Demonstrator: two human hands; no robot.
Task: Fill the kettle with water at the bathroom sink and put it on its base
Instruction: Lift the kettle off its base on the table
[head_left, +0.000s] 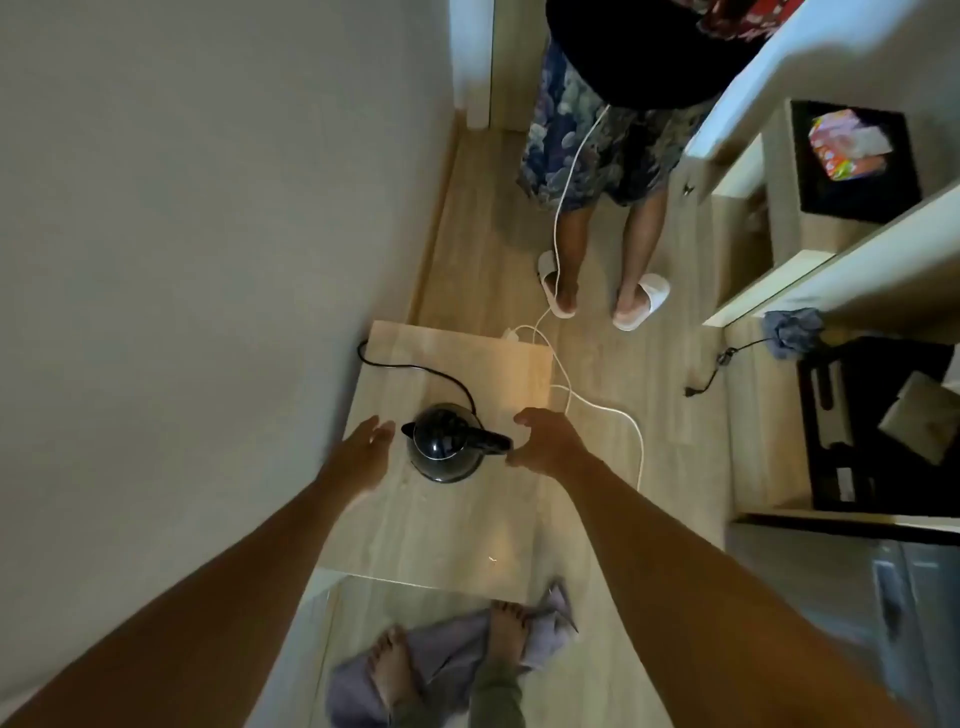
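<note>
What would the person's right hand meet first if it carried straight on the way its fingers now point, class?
Most likely the kettle's handle. The right hand is open, its fingers curled leftward towards the black kettle, with the handle end just ahead of the fingertips. Depth is hard to judge from above, so contact cannot be confirmed.

- kettle (442, 450): 1, black, on wooden table (467, 530): 1
- hands: 2, left hand (363, 451), right hand (545, 441), both empty, fingers spread
- cords: 2, black cord (415, 370), white cable (571, 171)
- white slippers (640, 301): 2
- bare feet (506, 631): 2
- purple cloth (441, 649): 1
</note>
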